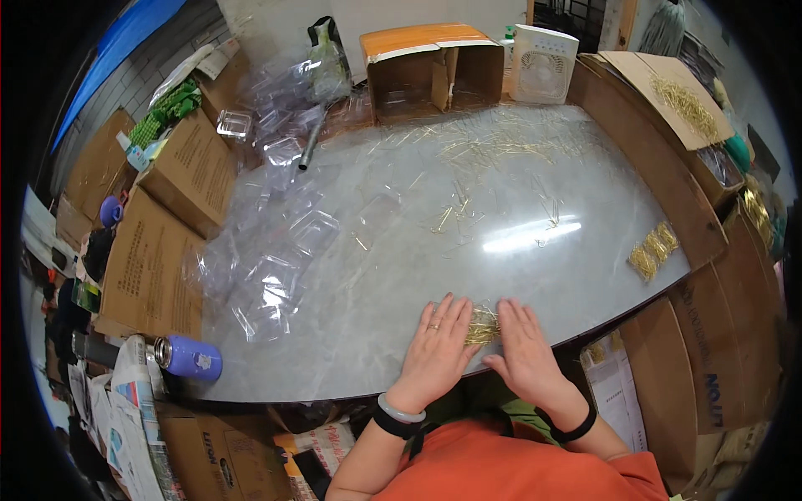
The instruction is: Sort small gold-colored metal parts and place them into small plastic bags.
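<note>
Near the front edge of the table, a small heap of thin gold-coloured wire pins lies between my hands. My left hand rests flat along its left side, fingers stretched out. On the opposite side, my right hand lies with straight fingers, its inner edge against the pins. Whether a clear box surrounds this heap I cannot tell. Toward the right edge sit several compact gold pin bundles in a row. Loose gold pins are scattered over the far part of the table, with a few strands nearer the middle.
Clear plastic boxes cover the left side of the grey table. A purple bottle lies at the front left corner. Cardboard boxes line the left. At the back stand an open carton and a white fan.
</note>
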{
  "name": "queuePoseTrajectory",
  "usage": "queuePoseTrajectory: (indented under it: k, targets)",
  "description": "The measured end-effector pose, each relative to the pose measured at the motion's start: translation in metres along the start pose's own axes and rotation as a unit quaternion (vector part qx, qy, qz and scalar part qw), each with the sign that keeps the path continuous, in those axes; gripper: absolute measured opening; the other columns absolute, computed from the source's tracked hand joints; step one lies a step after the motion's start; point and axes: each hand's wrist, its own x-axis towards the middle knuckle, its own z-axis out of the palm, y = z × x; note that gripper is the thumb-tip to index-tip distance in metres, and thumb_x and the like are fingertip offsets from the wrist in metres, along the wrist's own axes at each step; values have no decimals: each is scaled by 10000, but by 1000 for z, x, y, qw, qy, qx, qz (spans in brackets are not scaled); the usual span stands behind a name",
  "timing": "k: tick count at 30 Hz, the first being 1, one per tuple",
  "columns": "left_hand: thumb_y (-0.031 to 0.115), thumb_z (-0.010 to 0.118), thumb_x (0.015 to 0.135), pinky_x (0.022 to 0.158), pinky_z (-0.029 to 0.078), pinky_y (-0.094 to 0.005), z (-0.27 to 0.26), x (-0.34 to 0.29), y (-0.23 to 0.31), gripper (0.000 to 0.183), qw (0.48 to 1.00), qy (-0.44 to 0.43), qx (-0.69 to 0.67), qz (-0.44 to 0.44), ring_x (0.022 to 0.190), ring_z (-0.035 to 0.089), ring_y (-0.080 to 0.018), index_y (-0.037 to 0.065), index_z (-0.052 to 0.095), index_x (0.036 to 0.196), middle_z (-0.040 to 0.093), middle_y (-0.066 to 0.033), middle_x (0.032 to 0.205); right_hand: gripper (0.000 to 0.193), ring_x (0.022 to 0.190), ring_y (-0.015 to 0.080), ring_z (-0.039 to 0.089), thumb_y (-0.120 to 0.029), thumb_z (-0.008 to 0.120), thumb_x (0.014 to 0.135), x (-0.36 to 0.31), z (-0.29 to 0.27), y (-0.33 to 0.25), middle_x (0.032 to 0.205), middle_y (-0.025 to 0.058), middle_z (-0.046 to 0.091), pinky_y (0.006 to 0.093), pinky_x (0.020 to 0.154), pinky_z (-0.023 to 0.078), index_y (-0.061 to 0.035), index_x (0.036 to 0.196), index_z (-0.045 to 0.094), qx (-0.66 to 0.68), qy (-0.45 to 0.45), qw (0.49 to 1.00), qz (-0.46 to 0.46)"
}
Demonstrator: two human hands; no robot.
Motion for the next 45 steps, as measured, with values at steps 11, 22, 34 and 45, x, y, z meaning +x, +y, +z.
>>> queuePoseTrajectory:
  k: [11, 22, 34, 45]
  targets:
    - [186, 738, 901, 1203, 325, -531, -2, -1, 1, 669, 999, 22, -32, -4, 1394, 444, -392, -7, 455, 1476, 505, -212, 1429, 826, 1166, 335, 571, -227, 859, 768, 40, -24, 33, 1258, 156, 629, 459, 1053, 426, -30, 1466, 463, 66, -26, 996, -58]
    - [178, 751, 887, 1200, 323, -537, -3, 0, 2, 704, 1000, 17, -23, 0, 1394, 438, -404, -6, 438, 1490, 492, -206, 1451, 474, 1148, 381, 595, 40, 633, 855, 26, 1, 25, 1255, 196, 645, 461, 993, 488, -7, 1325, 588, 100, 80, 991, 27]
    - [84, 735, 801, 1197, 332, -536, -6, -7, 1, 897, 990, 18, -129, -49, 1400, 416, -448, -25, 281, 1567, 421, -252, 1486, 896, 1451, 486, 345, -245, 767, 882, 39, -9, 17, 1487, 327, 424, 538, 1223, 273, 91, 1543, 264, 137, -52, 989, -29]
    - [148, 792, 750, 1219, 277, -500, -27, -27, -17, 1017, 986, 31, -145, -81, 1471, 318, -443, -13, 248, 1594, 364, -240, 1559, 632, 1265, 376, 536, -236, 822, 805, 48, 5, 22, 1353, 158, 574, 461, 1118, 432, -13, 1335, 559, 126, -113, 978, -120]
